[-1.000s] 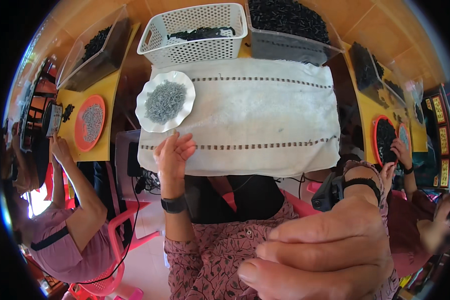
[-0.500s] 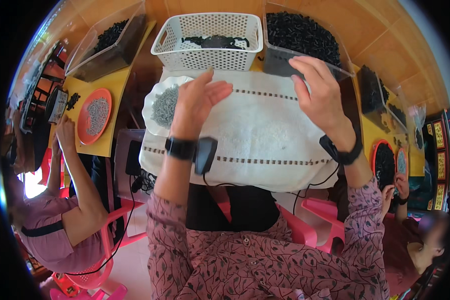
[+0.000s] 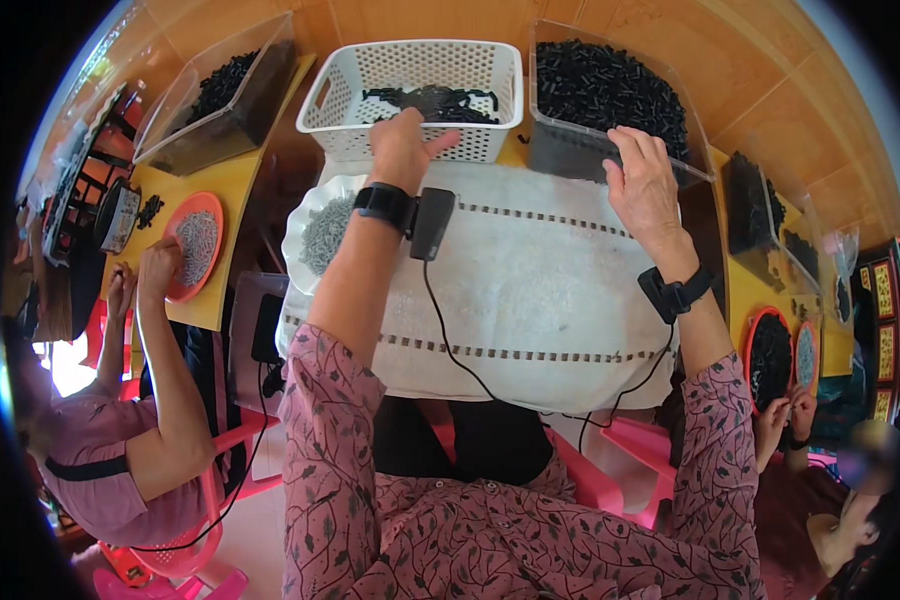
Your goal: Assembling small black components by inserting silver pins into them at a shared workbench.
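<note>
My left hand (image 3: 402, 152) reaches to the front rim of a white perforated basket (image 3: 480, 150). Its thumb is spread to the right; the fingertips are partly hidden at the rim. Inside the basket lies a pile of short black tube-like pieces (image 3: 440, 100). My right hand (image 3: 645, 192) has its fingers extended and thumb apart, at the front edge of a clear bin (image 3: 570, 160) heaped with black pieces (image 3: 610, 85); I cannot tell whether it touches the bin. No object shows in either hand. Beside my left forearm is a white scalloped dish (image 3: 295, 225) of small grey pieces (image 3: 327, 232).
A white cloth (image 3: 530, 300) with dashed brown lines covers the table. Cables hang from both wrist straps. At left, a co-worker sits by an orange plate (image 3: 175, 285) of grey pieces; another clear bin (image 3: 185, 150) stands behind. At right, another person works beside a red-rimmed tray (image 3: 768, 360).
Both hands have moved forward from above the cloth, the left to the basket's rim, the right to the bin's edge. The left co-worker's hand has shifted to the orange plate.
</note>
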`<action>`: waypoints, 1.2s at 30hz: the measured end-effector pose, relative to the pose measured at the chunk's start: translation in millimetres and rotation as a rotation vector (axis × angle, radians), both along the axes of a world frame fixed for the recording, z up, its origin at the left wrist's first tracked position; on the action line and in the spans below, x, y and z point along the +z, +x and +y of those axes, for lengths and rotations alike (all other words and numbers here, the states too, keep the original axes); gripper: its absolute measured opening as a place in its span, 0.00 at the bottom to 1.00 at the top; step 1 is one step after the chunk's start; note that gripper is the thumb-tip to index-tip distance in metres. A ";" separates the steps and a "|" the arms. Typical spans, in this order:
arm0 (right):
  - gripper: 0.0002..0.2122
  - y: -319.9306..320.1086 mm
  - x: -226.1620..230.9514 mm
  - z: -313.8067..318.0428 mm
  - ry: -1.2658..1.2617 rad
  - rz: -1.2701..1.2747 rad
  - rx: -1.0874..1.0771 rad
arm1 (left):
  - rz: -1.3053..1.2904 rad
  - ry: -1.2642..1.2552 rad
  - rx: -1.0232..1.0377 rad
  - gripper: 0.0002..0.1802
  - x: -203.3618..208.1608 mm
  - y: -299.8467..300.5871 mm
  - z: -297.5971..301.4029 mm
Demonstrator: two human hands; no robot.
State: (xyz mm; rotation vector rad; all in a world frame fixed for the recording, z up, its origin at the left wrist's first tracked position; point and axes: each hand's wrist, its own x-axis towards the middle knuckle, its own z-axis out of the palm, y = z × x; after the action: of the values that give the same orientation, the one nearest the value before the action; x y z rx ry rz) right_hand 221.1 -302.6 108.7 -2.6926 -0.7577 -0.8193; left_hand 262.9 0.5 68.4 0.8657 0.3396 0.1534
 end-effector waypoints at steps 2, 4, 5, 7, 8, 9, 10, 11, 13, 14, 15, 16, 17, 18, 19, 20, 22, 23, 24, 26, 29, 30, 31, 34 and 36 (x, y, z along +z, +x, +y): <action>0.19 -0.2 0.8 -1.6 -0.005 -0.006 0.008 | -0.003 -0.009 0.008 0.14 -1.4 3.7 6.6; 0.19 -0.2 0.0 -5.3 0.005 -0.008 0.023 | 0.011 0.016 0.005 0.13 1.3 7.7 10.4; 0.19 -0.3 0.4 -3.1 0.008 -0.006 0.025 | 0.022 0.046 0.017 0.12 -0.1 9.2 18.8; 0.19 -0.3 0.2 1.5 0.015 -0.022 0.030 | 0.007 0.067 0.009 0.12 -1.8 13.4 35.5; 0.19 0.0 -0.3 0.3 0.014 -0.021 0.028 | 0.000 0.072 -0.006 0.12 -1.6 15.0 37.8; 0.19 0.0 -0.8 -1.0 0.014 -0.028 0.013 | -0.007 0.078 -0.019 0.13 -2.0 16.3 38.7; 0.19 -0.1 -1.1 -1.8 0.013 -0.036 -0.001 | -0.016 0.081 -0.058 0.14 -2.8 17.2 39.0; 0.19 -0.6 -1.3 1.0 0.018 -0.034 0.005 | -0.014 0.086 -0.053 0.14 -4.3 18.8 42.3; 0.20 -1.6 -0.7 7.2 0.019 -0.028 -0.016 | 0.055 0.121 -0.030 0.14 -5.7 23.1 48.1; 0.20 -2.0 -1.1 6.8 0.016 -0.026 -0.019 | 0.057 0.119 -0.033 0.14 -5.2 23.1 45.2; 0.20 -2.3 -1.2 7.2 0.015 -0.028 -0.025 | 0.059 0.117 -0.028 0.16 -4.0 22.7 43.0; 0.20 -2.4 -1.1 7.0 0.014 -0.031 -0.032 | 0.060 0.115 -0.023 0.18 -3.0 21.0 41.0; 0.20 -1.2 -1.5 3.7 0.011 -0.033 -0.039 | 0.058 0.113 -0.030 0.18 -3.9 18.5 39.2; 0.20 0.7 -2.2 -0.7 0.011 -0.041 -0.010 | -0.035 0.107 -0.033 0.19 -5.6 13.0 38.7; 0.21 1.4 -2.0 -4.4 0.010 -0.050 0.018 | -0.129 0.101 -0.035 0.20 -7.7 7.1 36.9; 0.21 0.9 -1.9 -7.1 0.008 -0.051 0.010 | -0.130 0.098 -0.043 0.20 -4.2 -3.0 32.5; 0.24 -0.3 -2.4 -13.7 -0.079 -0.061 -0.158 | -0.193 0.065 -0.234 0.22 5.8 -20.0 20.1; 0.24 -0.8 -0.6 -16.2 -0.081 -0.059 -0.160 | -0.191 0.063 -0.236 0.22 6.9 -22.7 15.0; 0.25 1.0 1.5 -20.3 -0.124 -0.050 -0.211 | -0.127 0.082 -0.313 0.20 7.1 -24.7 8.5; 0.25 6.6 0.6 -26.8 -0.166 -0.059 -0.263 | -0.194 0.131 -0.455 0.18 5.6 -27.3 -3.4; 0.20 10.5 -6.0 -29.0 -0.197 0.003 -0.232 | 0.001 0.127 -0.433 0.17 7.7 -20.3 -22.9; 0.20 13.0 -9.2 -33.5 -0.201 -0.002 -0.232 | -0.005 0.124 -0.432 0.17 7.5 -17.6 -34.1; 0.18 15.5 -13.1 -39.2 -0.182 -0.045 -0.213 | 0.094 0.166 -0.419 0.14 7.2 -15.4 -46.0; 0.14 14.8 -19.8 -35.6 -0.155 -0.095 -0.184 | 0.172 0.281 -0.395 0.10 -15.3 -12.6 -56.3; 0.12 19.7 -20.1 -35.0 -0.157 -0.122 -0.194 | 0.127 0.349 -0.401 0.09 -16.2 -6.5 -63.6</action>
State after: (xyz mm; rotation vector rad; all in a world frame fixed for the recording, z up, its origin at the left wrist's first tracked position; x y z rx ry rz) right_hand 240.7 -337.6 88.7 -2.9131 -0.6166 -1.0158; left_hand 256.3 -63.1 52.2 1.2746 0.2546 -0.2224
